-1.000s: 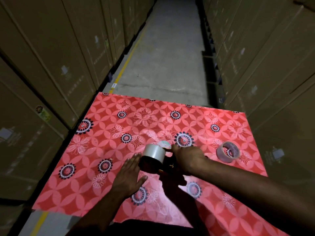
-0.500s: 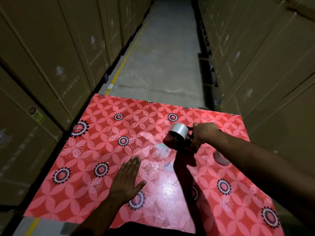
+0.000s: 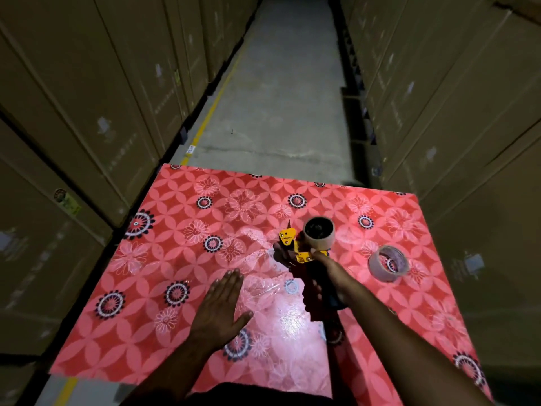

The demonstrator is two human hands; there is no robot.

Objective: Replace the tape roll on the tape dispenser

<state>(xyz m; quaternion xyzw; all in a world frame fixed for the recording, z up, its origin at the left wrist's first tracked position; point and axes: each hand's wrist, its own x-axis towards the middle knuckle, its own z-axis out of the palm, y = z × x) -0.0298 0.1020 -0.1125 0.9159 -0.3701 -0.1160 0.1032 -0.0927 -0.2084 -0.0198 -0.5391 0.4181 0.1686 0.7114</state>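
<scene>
A yellow and red tape dispenser (image 3: pixel 295 244) is held above the table's middle, with a tape roll (image 3: pixel 319 233) mounted on it, its dark core facing me. My right hand (image 3: pixel 328 276) is wrapped around the dispenser's handle. My left hand (image 3: pixel 221 307) lies flat on the red flowered tablecloth (image 3: pixel 175 230), palm down, fingers apart, holding nothing. A second tape roll (image 3: pixel 388 263), clear and thin-walled, lies on the cloth to the right of the dispenser.
The table fills the near end of a narrow aisle. Tall stacks of cardboard boxes (image 3: pixel 87 112) wall it in on the left and on the right (image 3: pixel 468 112). A concrete floor (image 3: pixel 278 98) with a yellow line runs ahead.
My right hand lifted the dispenser off the table, swung it right and up, then turned it so the roll's core faces me. The left hand stayed flat on the cloth.
</scene>
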